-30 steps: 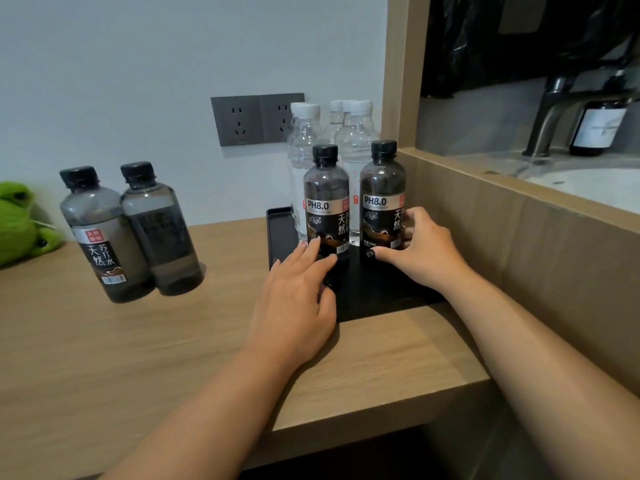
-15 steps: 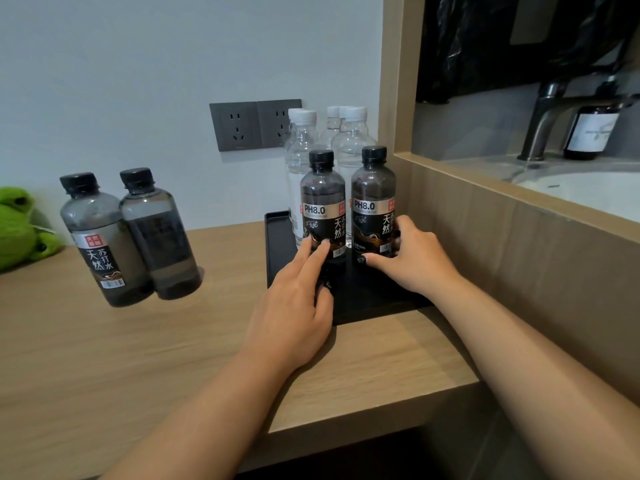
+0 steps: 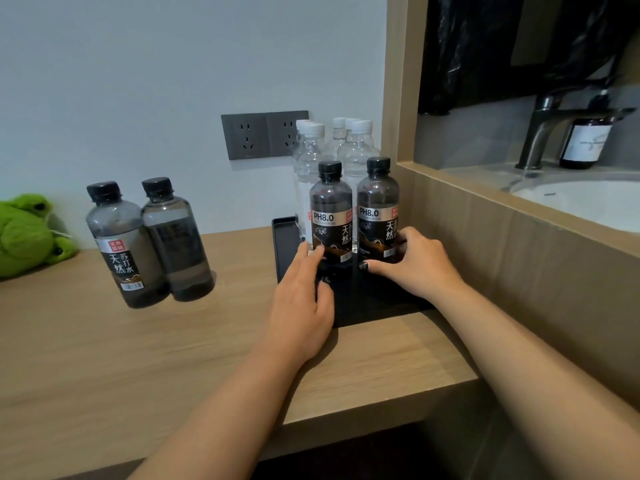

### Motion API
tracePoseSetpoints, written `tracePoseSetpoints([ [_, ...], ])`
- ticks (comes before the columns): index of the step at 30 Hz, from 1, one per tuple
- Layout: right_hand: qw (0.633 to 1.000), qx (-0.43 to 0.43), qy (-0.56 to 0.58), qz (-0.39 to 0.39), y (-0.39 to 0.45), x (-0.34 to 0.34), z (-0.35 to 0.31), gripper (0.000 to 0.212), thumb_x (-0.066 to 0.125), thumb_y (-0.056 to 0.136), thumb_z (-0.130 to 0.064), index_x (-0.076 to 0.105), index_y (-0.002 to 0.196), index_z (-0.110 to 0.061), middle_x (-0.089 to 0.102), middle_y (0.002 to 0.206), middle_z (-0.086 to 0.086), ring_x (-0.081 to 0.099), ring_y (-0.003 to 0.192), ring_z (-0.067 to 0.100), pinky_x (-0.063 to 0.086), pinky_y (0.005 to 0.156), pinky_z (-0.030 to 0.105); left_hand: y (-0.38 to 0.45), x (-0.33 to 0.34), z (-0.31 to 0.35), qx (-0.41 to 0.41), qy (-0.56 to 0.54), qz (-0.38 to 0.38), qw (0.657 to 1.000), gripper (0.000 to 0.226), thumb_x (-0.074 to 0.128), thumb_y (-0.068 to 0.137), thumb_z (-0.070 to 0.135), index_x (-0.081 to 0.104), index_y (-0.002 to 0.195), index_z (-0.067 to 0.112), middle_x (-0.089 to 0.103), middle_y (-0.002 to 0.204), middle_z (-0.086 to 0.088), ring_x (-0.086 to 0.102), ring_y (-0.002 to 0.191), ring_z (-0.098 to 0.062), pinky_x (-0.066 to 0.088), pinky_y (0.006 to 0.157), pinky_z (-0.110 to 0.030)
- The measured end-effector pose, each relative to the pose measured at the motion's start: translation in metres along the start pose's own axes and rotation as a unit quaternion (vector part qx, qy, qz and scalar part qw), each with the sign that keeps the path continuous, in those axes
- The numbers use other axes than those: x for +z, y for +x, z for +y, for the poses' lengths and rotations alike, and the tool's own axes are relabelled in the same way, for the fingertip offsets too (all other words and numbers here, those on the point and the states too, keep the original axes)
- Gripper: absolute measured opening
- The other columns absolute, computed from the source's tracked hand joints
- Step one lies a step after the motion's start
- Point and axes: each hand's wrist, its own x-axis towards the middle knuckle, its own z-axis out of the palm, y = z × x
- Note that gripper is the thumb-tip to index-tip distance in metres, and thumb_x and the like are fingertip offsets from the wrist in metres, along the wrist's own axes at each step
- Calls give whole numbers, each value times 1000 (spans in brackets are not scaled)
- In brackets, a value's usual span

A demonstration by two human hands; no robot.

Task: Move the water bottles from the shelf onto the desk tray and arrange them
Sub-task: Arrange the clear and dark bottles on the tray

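Note:
A black tray [image 3: 284, 247] lies on the wooden desk against the right partition. Several clear white-capped bottles [image 3: 356, 157] stand at its back. In front of them stand two dark PH8.0 bottles: the left one [image 3: 330, 213] and the right one [image 3: 377, 209]. My left hand [image 3: 301, 303] lies over the tray's front, straight fingertips touching the left dark bottle's base. My right hand [image 3: 415, 261] curls round the base of the right dark bottle, thumb in front. Two more dark bottles [image 3: 117, 244] [image 3: 176, 240] stand on the desk to the left.
A green plush frog [image 3: 24, 233] sits at the far left by the wall. Grey wall sockets [image 3: 263, 135] are behind the tray. Beyond the wooden partition [image 3: 485, 237] at right are a white basin, a tap [image 3: 543, 129] and a dark labelled bottle [image 3: 585, 140].
Both dark bottles on the tray have been pushed back closer to the clear ones. My left fingers have slid forward to the left bottle's base; my right hand stays on the right bottle.

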Motion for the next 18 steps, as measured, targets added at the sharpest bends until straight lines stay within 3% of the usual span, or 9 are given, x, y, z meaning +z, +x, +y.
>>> tracePoseSetpoints([
  [4, 991, -44, -66, 107, -16, -1, -9, 82, 72, 70, -62, 43, 136, -22, 54, 134, 2, 49, 124, 22, 47, 93, 40, -7, -8, 6, -9, -27, 18, 999, 51, 42, 99, 16, 30, 148, 21, 17, 160, 3, 14, 143, -2, 6, 105, -7],
  [6, 985, -63, -75, 142, -27, 0, -9, 71, 68, 79, -53, 43, 136, -18, 51, 135, 6, 46, 127, 22, 44, 97, 39, -13, -14, 8, -7, -49, 23, 999, 46, 42, 99, 14, 37, 144, 19, 25, 157, 4, 17, 130, 10, 5, 97, 5],
  [8, 980, -87, -75, 161, -40, 3, -9, 59, 67, 86, -36, 45, 135, -12, 50, 136, 9, 43, 130, 23, 41, 102, 38, -19, -20, 7, -8, -61, 16, 998, 44, 42, 99, 15, 40, 142, 20, 26, 157, 4, 19, 135, 5, 6, 99, 0],
  [10, 968, -150, -85, 184, -56, 8, -12, 50, 67, 85, -21, 49, 129, -6, 51, 133, 13, 42, 130, 26, 38, 106, 40, -26, -27, 4, -1, -68, 17, 998, 43, 42, 99, 15, 40, 142, 20, 25, 157, 7, 20, 139, 2, 5, 99, 0],
  [13, 927, -297, -119, 197, -78, 18, -28, 35, 68, 79, -11, 61, 113, -2, 55, 126, 17, 46, 129, 32, 41, 106, 46, -34, -39, -5, 34, -56, 28, 997, 36, 44, 97, 11, 48, 132, 17, 35, 150, 6, 24, 122, 13, 7, 88, 12],
  [16, 907, -369, -128, 156, -94, 33, -54, 20, 66, 80, -9, 67, 99, -5, 59, 122, 15, 47, 129, 31, 40, 105, 45, -40, -46, -19, 63, -13, 42, 997, 27, 47, 93, 11, 55, 119, 12, 36, 145, 0, 29, 134, -7, 20, 107, -9],
  [18, 919, -359, -76, 142, -101, 47, -76, 14, 63, 82, -8, 67, 95, -6, 60, 118, 12, 50, 124, 26, 44, 102, 42, -42, -53, -30, 55, 13, 92, 994, 26, 52, 89, 10, 57, 114, 11, 37, 139, -4, 32, 131, -15, 24, 103, -18],
])
